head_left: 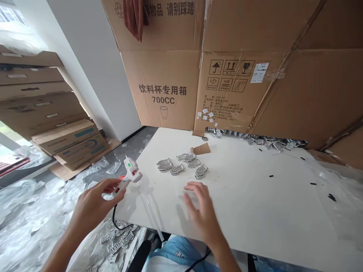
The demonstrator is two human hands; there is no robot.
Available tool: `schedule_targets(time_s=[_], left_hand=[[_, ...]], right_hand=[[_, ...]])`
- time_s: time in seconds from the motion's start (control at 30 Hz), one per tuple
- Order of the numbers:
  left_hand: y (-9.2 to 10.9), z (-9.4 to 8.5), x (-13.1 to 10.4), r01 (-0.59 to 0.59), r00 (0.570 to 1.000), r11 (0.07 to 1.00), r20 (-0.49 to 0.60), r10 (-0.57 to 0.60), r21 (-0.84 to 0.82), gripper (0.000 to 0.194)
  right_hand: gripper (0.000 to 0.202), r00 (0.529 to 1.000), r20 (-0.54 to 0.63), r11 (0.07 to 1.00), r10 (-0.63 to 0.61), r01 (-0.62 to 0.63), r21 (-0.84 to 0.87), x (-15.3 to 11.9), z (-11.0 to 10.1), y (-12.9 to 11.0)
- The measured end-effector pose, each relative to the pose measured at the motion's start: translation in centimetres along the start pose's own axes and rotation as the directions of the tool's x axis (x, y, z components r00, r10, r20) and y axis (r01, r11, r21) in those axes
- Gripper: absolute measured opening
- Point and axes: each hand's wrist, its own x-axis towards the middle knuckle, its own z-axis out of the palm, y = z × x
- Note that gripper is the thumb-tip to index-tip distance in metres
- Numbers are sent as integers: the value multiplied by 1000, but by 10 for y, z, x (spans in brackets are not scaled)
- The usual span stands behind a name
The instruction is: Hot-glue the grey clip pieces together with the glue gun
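My left hand (98, 204) is wrapped round the handle of a white hot glue gun (129, 175), its nozzle pointing up and a black cord hanging below. Over the table my right hand (200, 204) hovers with fingers apart and nothing between them. Beyond it on the white table (241, 211) lie several grey-and-white looped pieces (177, 169) in small clusters; their exact kind is not clear. A long translucent rod (154, 217), like a glue stick, slants across the near table edge between my hands.
Tall cardboard boxes (170, 68) wall the back, with more looped pieces (269, 143) at their foot. A torn cardboard scrap (201, 149) and black bits (331, 197) lie on the table. Plastic sheeting (36, 223) covers the floor at left. Below sits a heap of looped pieces (117, 243).
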Motion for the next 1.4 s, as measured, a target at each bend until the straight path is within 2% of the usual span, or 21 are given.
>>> schedule_targets(time_s=[0.1, 0.23, 0.37, 0.47, 0.57, 0.67, 0.73, 0.83, 0.97, 1.1, 1.23, 1.4], left_hand=[[0, 9, 7, -68, 995, 991, 86, 59, 114, 30], [3, 20, 13, -82, 986, 983, 157, 56, 167, 28], [10, 25, 15, -38, 983, 984, 183, 5, 174, 24], [14, 25, 13, -6, 984, 985, 176, -24, 171, 24], [18, 24, 13, 17, 988, 975, 149, -51, 220, 29], [31, 26, 17, 11, 994, 961, 101, -41, 277, 33], [47, 31, 25, -24, 996, 958, 84, 0, 287, 34], [81, 46, 41, -138, 987, 963, 118, 113, 231, 37], [128, 73, 68, -318, 938, 942, 180, 296, 106, 35], [162, 97, 94, -426, 884, 904, 224, 410, 30, 27], [181, 120, 122, -459, 836, 888, 326, 441, -22, 26], [188, 148, 154, -502, 756, 865, 489, 434, 9, 30]], right_hand=[[21, 999, -34, 994, -14, 10, -112, 27, -38, 20], [20, 998, 64, 977, -14, 27, -212, 65, -80, 46], [24, 988, 153, 963, 17, 25, -268, 105, -110, 62], [33, 957, 284, 955, 59, 29, -296, 132, -122, 64], [42, 891, 447, 946, 75, 78, -314, 153, -128, 62], [46, 840, 538, 947, 71, 113, -301, 167, -128, 60], [49, 825, 561, 949, 68, 120, -292, 172, -126, 61], [60, 800, 598, 951, 51, 143, -273, 175, -120, 64], [72, 765, 643, 939, 35, 196, -284, 173, -111, 68], [72, 776, 629, 923, 48, 206, -325, 173, -105, 72], [68, 789, 613, 945, 45, 165, -281, 176, -108, 74], [69, 740, 649, 937, 178, 74, -342, 183, -117, 70]])
